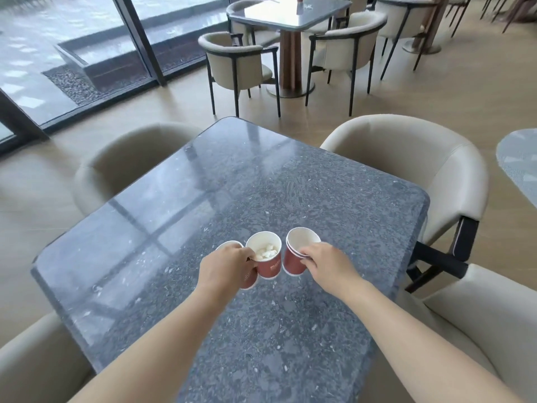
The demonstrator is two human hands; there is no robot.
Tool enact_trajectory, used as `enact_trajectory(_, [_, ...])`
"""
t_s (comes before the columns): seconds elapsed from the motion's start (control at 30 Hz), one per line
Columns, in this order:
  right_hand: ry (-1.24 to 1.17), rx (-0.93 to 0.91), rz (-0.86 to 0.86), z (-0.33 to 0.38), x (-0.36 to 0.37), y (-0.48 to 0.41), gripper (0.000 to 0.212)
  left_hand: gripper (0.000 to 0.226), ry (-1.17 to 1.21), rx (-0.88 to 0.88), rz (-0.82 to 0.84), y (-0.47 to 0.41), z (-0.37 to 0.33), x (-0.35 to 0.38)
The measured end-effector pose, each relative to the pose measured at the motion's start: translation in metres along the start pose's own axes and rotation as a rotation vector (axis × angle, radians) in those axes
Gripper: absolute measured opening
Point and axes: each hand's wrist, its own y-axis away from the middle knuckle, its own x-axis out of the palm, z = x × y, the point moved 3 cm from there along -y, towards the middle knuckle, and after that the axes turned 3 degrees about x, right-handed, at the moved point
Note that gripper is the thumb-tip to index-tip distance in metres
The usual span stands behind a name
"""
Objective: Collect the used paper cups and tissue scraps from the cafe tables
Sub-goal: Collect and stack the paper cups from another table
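Left hand [225,267] grips two cups [268,266]; right hand [328,263] pinches nested cups [292,263] at the rim. A tilt could spill tissue scraps [265,253].

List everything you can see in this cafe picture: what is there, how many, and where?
side-by-side cups: two, red with white insides, over the near table
tissue scraps: a few, white, inside the cup of that pair nearer the stack
nested cups: seemingly two, red, stacked, right of the pair
near table: one, speckled grey stone, centre
armchairs: four, cream, around the near table
far table: one, grey, top of view, similar chairs around it
third table: edge only, pale grey, far right
glass wall: dark-framed, upper left
left hand: grips the side-by-side cups
right hand: grips the nested cups
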Motion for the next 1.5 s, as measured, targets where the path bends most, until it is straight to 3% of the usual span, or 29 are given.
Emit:
enact_trajectory(0.23, [0.008, -0.102, -0.067, 0.039, -0.025, 0.038, 0.019, 0.022, 0.003, 0.031, -0.04, 0.039, 0.001, -0.023])
enact_trajectory(0.67, [-0.028, -0.037, -0.117, 0.106, -0.021, 0.152, 0.02, 0.017, 0.165, 0.028, -0.128, 0.145, 0.011, -0.025])
enact_trajectory(0.93, [-0.045, 0.01, -0.207, 0.121, -0.005, 0.216, 0.011, 0.017, 0.162, 0.174, -0.19, 0.196, 0.009, -0.017])
enact_trajectory(1.27, [-0.093, 0.238, -0.33, 0.097, 0.0, 0.328, 0.007, 0.017, 0.163, 0.396, -0.066, 0.244, -0.049, 0.017])
enact_trajectory(1.4, [-0.066, 0.331, -0.51, 0.09, -0.013, 0.356, 0.01, 0.017, 0.13, 0.424, -0.006, 0.255, -0.061, 0.028])
enact_trajectory(1.5, [-0.01, 0.277, -0.672, 0.094, -0.034, 0.365, 0.011, 0.017, 0.072, 0.455, 0.015, 0.262, -0.068, 0.032])
